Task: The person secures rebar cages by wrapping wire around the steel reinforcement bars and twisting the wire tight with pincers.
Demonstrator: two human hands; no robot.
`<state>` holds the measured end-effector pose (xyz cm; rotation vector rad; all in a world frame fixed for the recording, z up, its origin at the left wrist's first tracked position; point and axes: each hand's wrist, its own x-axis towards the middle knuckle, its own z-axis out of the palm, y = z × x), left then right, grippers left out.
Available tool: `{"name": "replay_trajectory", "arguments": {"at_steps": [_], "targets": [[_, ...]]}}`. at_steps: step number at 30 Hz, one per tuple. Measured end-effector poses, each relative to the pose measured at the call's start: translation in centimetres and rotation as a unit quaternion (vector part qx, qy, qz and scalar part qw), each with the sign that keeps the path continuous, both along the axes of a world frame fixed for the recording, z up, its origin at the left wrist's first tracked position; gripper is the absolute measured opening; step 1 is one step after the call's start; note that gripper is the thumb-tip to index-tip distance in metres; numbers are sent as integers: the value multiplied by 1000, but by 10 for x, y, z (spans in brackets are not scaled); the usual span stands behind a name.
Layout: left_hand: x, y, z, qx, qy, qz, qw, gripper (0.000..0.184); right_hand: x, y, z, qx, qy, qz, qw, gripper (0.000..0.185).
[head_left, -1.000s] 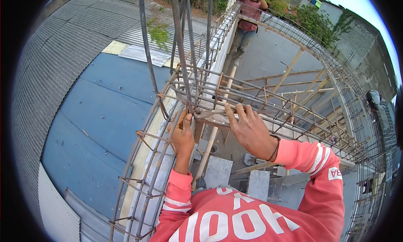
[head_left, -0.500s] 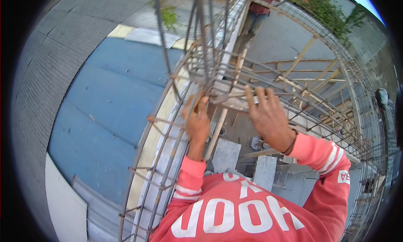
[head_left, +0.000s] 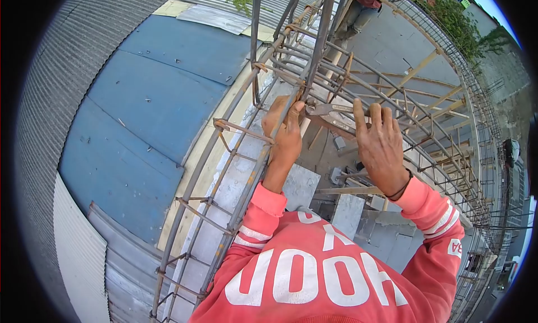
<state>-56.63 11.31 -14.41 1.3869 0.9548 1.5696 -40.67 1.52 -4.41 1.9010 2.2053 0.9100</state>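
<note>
Blue roofing (head_left: 140, 115) lies left of both grips. The right hand (head_left: 382, 146) hides the handle ends of the pincers (head_left: 321, 109), jaws toward the left hand (head_left: 287, 141); I cannot tell either closure.

Materials and surface finishes.
Rebar cage (head_left: 262, 161), dull metal; left, matt corrugated roofing (head_left: 67, 59) and smooth blue panels (head_left: 126, 118); near, matt cloth sweatshirt (head_left: 414, 284); right, wooden poles (head_left: 413, 72).

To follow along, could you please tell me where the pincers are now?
In the head view, the pincers are between the left hand and right hand, beside an upright bar.
</note>
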Motion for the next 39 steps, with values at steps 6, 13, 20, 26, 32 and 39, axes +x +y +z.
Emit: {"name": "replay_trajectory", "arguments": {"at_steps": [6, 13, 20, 26, 32, 39], "targets": [[4, 3, -8, 28, -46, -5, 999, 27, 12, -7, -4, -31, 16, 44, 998, 41], [2, 6, -11, 16, -30, -12, 999, 31, 20, -8, -12, -108, 163, 80, 978, 29], [2, 2, -15, 3, -17, -38, 999, 37, 32, -5, -14, -203, 258, 102, 939, 38], [22, -61, -14, 57, -24, 157, 986, 44, 34, -4, 10, -253, 236, 135, 928, 55], [43, -75, -21, -265, -476, -259, 798, 65, 45, 3, 8, -279, 268, 177, 905, 63], [52, -36, -3, -185, -495, -390, 754, 42, 31, -8, -44, -349, 696, 139, 612, 64]]}}
